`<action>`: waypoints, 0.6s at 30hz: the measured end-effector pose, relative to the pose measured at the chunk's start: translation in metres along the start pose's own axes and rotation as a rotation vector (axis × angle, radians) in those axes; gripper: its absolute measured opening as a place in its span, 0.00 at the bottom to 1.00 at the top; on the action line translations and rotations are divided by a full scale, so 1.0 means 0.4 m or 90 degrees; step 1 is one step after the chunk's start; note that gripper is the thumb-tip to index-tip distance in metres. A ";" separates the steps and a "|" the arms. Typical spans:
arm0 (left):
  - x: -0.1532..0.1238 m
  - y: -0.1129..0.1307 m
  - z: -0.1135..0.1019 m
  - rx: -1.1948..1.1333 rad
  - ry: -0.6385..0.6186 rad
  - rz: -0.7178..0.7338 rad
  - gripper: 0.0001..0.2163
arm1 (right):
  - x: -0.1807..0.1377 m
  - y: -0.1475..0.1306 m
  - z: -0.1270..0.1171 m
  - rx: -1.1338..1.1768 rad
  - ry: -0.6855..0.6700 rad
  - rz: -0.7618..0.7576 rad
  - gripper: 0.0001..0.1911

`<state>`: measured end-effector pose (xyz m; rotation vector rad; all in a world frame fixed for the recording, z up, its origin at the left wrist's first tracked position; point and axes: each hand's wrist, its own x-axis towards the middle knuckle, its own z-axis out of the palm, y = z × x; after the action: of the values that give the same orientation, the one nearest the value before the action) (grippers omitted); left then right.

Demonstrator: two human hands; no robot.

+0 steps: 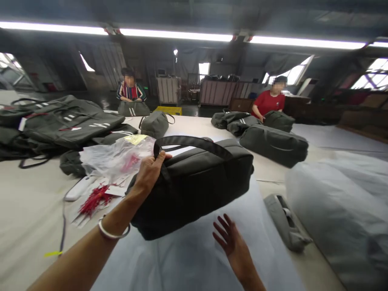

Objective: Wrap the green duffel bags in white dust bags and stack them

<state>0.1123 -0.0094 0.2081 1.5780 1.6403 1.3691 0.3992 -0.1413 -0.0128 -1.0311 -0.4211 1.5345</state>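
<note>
A dark grey-green duffel bag point(197, 190) is tilted in front of me, above a sheet of pale translucent plastic point(188, 262) on the table. My left hand point(150, 171) is closed around the base of the bag's handle strap at its left end. The handle arches over the top, and white stripes show behind it. Below the bag's lower right side, my right hand point(232, 242) is open with fingers spread, apart from the bag and holding nothing.
Left are piled bags point(69, 121), a clear plastic bag point(118, 155), red-stringed tags point(95, 200) and a white device point(79, 188). Right are a grey strap bundle point(286, 222), wrapped bags point(342, 202) and a duffel point(274, 143). Two people handle bags across the table.
</note>
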 end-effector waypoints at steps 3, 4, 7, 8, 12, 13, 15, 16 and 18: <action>-0.012 0.020 0.069 -0.064 0.033 -0.036 0.24 | -0.020 -0.048 0.039 -0.055 -0.006 -0.083 0.37; -0.025 0.026 0.095 -0.105 0.042 -0.049 0.23 | -0.028 -0.068 0.057 -0.084 -0.015 -0.121 0.35; -0.087 0.031 0.182 -0.296 0.022 -0.094 0.19 | -0.050 -0.123 0.109 -0.171 -0.049 -0.259 0.31; -0.112 0.029 0.212 -0.358 -0.005 -0.122 0.17 | -0.057 -0.135 0.124 -0.204 -0.060 -0.299 0.30; -0.195 0.019 0.291 -0.421 -0.098 -0.207 0.13 | -0.065 -0.140 0.158 -0.384 -0.062 -0.351 0.34; -0.206 0.022 0.298 -0.401 -0.116 -0.187 0.13 | -0.061 -0.132 0.163 -0.429 -0.049 -0.342 0.37; -0.218 0.037 0.297 -0.335 -0.156 -0.099 0.12 | -0.048 -0.116 0.176 -0.495 -0.001 -0.329 0.41; -0.222 0.047 0.294 -0.287 -0.181 -0.036 0.13 | -0.040 -0.109 0.186 -0.511 0.025 -0.332 0.43; -0.230 0.066 0.292 -0.161 -0.245 0.113 0.19 | -0.019 -0.101 0.215 -0.517 0.058 -0.353 0.41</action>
<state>0.2456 -0.0619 0.1598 1.7330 1.0794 1.2070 0.3552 -0.1140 0.0673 -1.4290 -1.2142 0.7993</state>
